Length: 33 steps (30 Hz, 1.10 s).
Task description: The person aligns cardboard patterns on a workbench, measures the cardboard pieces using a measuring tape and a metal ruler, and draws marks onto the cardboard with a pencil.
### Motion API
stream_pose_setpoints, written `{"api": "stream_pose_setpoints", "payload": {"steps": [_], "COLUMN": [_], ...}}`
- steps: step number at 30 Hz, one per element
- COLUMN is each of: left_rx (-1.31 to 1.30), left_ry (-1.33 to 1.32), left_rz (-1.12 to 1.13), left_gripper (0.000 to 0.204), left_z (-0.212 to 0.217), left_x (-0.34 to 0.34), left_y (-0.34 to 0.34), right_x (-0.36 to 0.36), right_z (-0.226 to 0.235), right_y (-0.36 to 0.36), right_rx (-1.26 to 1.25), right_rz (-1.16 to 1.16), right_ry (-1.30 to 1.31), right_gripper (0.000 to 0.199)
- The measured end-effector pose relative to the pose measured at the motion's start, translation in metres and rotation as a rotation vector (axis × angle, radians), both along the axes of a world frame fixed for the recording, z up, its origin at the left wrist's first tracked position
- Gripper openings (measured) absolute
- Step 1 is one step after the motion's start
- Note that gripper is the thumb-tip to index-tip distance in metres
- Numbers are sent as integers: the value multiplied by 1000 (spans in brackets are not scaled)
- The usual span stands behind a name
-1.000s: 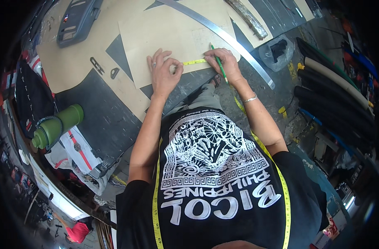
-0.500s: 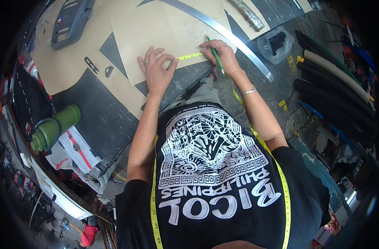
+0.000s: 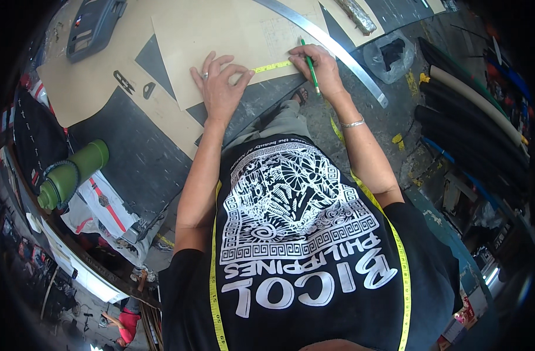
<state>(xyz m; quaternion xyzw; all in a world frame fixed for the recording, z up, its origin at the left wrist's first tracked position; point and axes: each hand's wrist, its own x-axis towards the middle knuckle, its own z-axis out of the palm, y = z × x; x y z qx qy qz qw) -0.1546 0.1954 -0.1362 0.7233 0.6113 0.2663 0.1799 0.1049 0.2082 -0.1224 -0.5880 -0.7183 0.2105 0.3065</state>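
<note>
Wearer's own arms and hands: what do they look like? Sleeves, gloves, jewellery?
Short black sleeves, forearms uncovered. No gloves. Left hand: a silver-coloured ring on one finger. Right hand: no ring discernible, but a silver-coloured bracelet at the wrist.

Tape (image 3: 271, 66) goes out of sight at the left hand's (image 3: 219, 89) fingertips and under the right hand (image 3: 321, 67); markings between too small to read. Lines on paper (image 3: 215, 35) too faint to tell. Bench's (image 3: 133, 140) far edge cut off by frame top, likewise ruler (image 3: 364, 80), grey case (image 3: 98, 29), wrapped bar (image 3: 358, 17). Second person (image 3: 127, 324) small, blurred.
</note>
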Motion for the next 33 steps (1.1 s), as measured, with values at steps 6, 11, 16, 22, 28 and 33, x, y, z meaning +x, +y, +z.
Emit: {"api": "stream_pose_setpoints", "payload": {"steps": [6, 11, 16, 22, 28, 33], "left_rx": [0, 29, 18, 6, -2, -23], "left_ry": [-10, -59, -72, -92, -96, -103], "left_rz": [-21, -24, -36, -43, -51, -61], "left_gripper": [15, 12, 13, 13, 12, 12], "left_z": [-3, -7, -7, -6, -8, -7], "left_x": [-3, -4, -5, -6, -8, -10], "left_y": [-3, -3, -3, -2, -2, -1], "right_x": [2, -1, 4, 6, 5, 2], "right_z": [-3, 1, -7, -10, -11, -8], "right_y": [0, -1, 0, 1, 1, 0], "right_rx": [-5, -73, 26, 48, 54, 1], "right_rz": [9, -14, 21, 27, 23, 1], "right_ry": [-4, 29, -20, -26, -26, 42], "right_gripper": [20, 16, 20, 20, 20, 17]}}
